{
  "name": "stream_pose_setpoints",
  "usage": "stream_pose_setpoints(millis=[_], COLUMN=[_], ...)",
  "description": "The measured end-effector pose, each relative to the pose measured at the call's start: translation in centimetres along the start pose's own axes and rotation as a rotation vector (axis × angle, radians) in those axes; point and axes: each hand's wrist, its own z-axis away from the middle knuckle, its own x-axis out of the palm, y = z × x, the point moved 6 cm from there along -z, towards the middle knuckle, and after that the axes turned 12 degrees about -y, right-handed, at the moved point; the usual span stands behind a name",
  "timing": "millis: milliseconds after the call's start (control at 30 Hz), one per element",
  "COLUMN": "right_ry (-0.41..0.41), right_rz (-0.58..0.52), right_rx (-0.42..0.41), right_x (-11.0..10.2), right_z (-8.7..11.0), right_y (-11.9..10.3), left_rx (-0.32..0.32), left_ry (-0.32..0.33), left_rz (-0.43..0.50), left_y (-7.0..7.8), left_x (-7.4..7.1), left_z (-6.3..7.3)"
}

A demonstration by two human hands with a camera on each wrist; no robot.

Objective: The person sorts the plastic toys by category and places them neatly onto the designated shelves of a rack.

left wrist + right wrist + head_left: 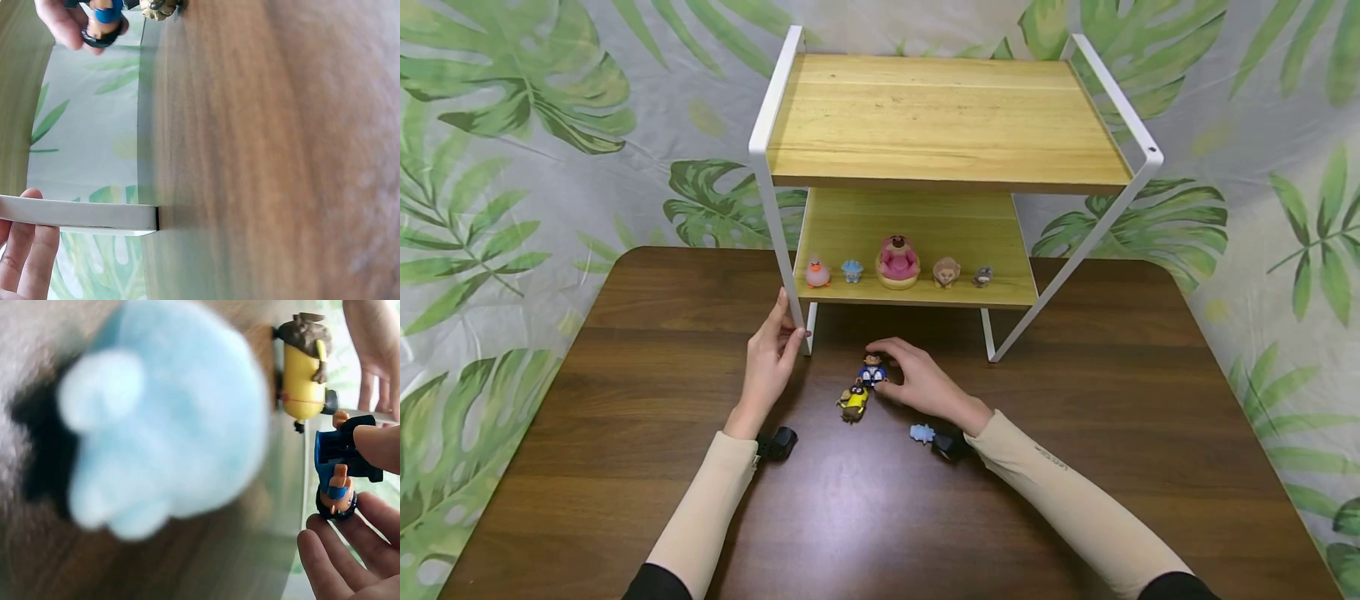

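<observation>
My right hand [925,385] pinches a small toy figure [872,372] with dark hair and a blue jacket, thumb at its legs and fingers at its head in the right wrist view. Just in front of it is a yellow and brown toy figure [853,403]. My left hand [767,358] holds the white front left leg [94,214] of the shelf, fingers on one side and thumb on the other. A light blue toy [922,433] lies on the table by my right wrist; it looms blurred in the right wrist view.
The two-tier shelf [940,125] has wooden boards and a white frame. Along its lower board stand a pink duck [817,273], a small blue toy [852,271], a pink bear [898,262], a tan animal [946,272] and a small grey one [982,277]. Leaf-patterned cloth hangs behind.
</observation>
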Motion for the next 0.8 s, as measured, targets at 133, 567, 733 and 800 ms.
stream_pose_setpoints(millis=[133, 567, 733, 800], right_ry=[0.017, 0.078, 0.098, 0.106], right_rz=[-0.007, 0.035, 0.032, 0.023], right_rx=[-0.033, -0.132, -0.202, -0.234], right_x=[-0.5, -2.7, -3.8, -4.3], right_z=[0.4, 1.4, 1.7, 1.8], right_y=[-0.6, -3.4, -4.9, -5.5], left_rx=[-0.011, -0.010, -0.006, -0.003], left_ry=[-0.014, -0.023, -0.018, -0.013], left_rz=[0.004, -0.007, -0.004, -0.002], left_y=[0.0, 0.0, 0.0, 0.0], left_x=[0.0, -0.1, -0.1, -0.1], left_z=[0.0, 0.1, 0.0, 0.0])
